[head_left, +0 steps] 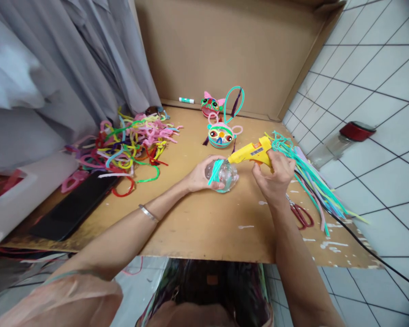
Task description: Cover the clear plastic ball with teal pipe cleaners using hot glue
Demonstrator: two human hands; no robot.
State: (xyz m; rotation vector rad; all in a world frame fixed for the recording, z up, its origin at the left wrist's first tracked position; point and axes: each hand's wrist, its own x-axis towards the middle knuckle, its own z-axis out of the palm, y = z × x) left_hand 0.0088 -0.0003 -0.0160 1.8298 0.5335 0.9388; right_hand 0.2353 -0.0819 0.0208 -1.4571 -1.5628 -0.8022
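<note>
peach sleeve (pixel 71 299) sits nearest; left hand (pixel 202 175) clasps clear ball (pixel 226 175), right hand (pixel 278 174) grips glue gun (pixel 248 152).

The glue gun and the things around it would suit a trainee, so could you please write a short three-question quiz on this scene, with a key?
1. Which hand holds the yellow glue gun?
2. What colour are the strips on the clear rounded piece in the left hand?
A) Red
B) Turquoise
C) Purple
3. True or false: the red-handled scissors lie to the right of the clear rounded piece.

Key
1. The right hand.
2. B.
3. True.
</note>
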